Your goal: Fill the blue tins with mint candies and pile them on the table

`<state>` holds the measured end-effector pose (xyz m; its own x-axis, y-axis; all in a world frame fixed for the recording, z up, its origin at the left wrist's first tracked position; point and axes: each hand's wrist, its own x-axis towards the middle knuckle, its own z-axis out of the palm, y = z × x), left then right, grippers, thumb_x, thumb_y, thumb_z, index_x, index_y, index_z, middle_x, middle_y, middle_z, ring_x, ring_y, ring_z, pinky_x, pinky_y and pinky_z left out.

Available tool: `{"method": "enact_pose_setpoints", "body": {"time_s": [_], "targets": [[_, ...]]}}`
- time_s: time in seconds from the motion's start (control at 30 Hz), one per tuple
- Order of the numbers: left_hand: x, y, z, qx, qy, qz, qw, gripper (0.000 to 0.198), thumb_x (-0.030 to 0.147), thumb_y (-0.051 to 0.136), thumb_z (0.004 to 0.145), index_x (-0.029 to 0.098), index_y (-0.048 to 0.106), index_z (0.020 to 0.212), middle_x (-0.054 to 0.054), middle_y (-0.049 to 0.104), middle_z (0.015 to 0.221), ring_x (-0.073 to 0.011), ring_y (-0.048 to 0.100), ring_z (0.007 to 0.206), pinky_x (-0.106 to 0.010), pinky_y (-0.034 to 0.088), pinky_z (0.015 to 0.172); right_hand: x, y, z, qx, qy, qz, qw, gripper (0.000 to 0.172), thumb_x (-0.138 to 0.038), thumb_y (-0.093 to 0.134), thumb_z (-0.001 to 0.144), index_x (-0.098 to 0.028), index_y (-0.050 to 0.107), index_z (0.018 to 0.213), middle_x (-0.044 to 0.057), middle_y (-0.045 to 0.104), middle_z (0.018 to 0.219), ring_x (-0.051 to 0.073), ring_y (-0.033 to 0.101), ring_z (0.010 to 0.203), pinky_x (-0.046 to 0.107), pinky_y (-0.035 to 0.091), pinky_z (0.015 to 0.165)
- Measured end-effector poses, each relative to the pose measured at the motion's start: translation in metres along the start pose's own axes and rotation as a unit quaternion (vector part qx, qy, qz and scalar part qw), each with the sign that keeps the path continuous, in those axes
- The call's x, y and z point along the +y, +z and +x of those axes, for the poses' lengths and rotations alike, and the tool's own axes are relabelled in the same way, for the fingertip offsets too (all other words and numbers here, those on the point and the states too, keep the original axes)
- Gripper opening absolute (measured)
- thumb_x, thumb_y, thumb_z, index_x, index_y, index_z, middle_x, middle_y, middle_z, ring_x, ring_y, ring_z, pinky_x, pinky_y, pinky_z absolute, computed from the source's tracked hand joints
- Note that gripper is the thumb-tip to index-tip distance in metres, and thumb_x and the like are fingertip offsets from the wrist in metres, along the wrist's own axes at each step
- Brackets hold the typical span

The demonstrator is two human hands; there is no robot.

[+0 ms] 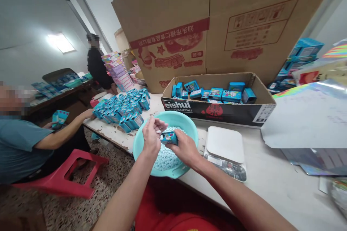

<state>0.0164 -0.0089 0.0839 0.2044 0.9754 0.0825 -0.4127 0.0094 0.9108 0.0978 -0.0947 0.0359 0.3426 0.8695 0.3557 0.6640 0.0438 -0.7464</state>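
My right hand (184,148) grips a small blue box (169,137) over a teal bowl (189,126) filled with small pale blue-white candies (165,160). My left hand (151,135) is cupped shut at the box's open end, with a few pale candies showing between its fingers. Both hands hover just above the candy heap. The bowl sits at the table's near edge, in front of me.
A white kitchen scale (226,148) lies right of the bowl. Behind it a low cardboard tray (217,110) holds several blue boxes, with a big carton (217,25) beyond. Many blue boxes (124,110) stand at left. A seated person (24,140), red stool (70,173), silvery bags (306,115).
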Motion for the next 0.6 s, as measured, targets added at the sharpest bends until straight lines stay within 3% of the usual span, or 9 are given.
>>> {"method": "enact_pose_setpoints", "body": {"time_s": [0.23, 0.4, 0.5, 0.6], "targets": [[-0.002, -0.002, -0.011, -0.040, 0.001, 0.004, 0.999, 0.031, 0.042, 0.065, 0.069, 0.015, 0.053, 0.079, 0.000, 0.064, 0.065, -0.0184, 0.067, 0.062, -0.036, 0.052, 0.071, 0.006, 0.007, -0.004, 0.014, 0.016, 0.053, 0.998, 0.017, -0.026, 0.066, 0.073, -0.021, 0.052, 0.079, 0.001, 0.061, 0.082, 0.018, 0.055, 0.074, 0.027, 0.036, 0.063], [0.002, -0.006, -0.009, -0.049, 0.047, 0.005, 0.998, 0.032, 0.043, 0.065, 0.071, 0.015, 0.054, 0.082, -0.002, 0.065, 0.073, -0.0182, 0.068, 0.071, -0.035, 0.050, 0.078, 0.005, 0.011, -0.003, 0.028, 0.029, 0.151, 0.988, 0.018, -0.027, 0.069, 0.070, -0.020, 0.057, 0.081, 0.000, 0.064, 0.082, 0.018, 0.057, 0.075, 0.029, 0.042, 0.068], [0.004, -0.023, -0.008, 0.009, 0.105, 0.044, 0.993, 0.034, 0.048, 0.062, 0.073, 0.017, 0.054, 0.084, -0.002, 0.065, 0.078, -0.0169, 0.066, 0.074, -0.032, 0.050, 0.077, 0.007, -0.006, -0.010, 0.057, 0.041, 0.253, 0.965, 0.023, -0.032, 0.070, 0.070, -0.020, 0.060, 0.087, 0.001, 0.066, 0.085, 0.019, 0.060, 0.079, 0.031, 0.047, 0.072], [-0.002, -0.056, -0.013, -0.001, 0.105, 0.226, 0.968, 0.035, 0.052, 0.058, 0.076, 0.018, 0.056, 0.084, -0.002, 0.065, 0.079, -0.0175, 0.064, 0.076, -0.031, 0.049, 0.077, 0.022, -0.041, -0.026, 0.126, 0.063, 0.315, 0.939, 0.033, -0.035, 0.073, 0.068, -0.021, 0.060, 0.095, 0.001, 0.067, 0.087, 0.019, 0.062, 0.081, 0.032, 0.050, 0.074]]}}
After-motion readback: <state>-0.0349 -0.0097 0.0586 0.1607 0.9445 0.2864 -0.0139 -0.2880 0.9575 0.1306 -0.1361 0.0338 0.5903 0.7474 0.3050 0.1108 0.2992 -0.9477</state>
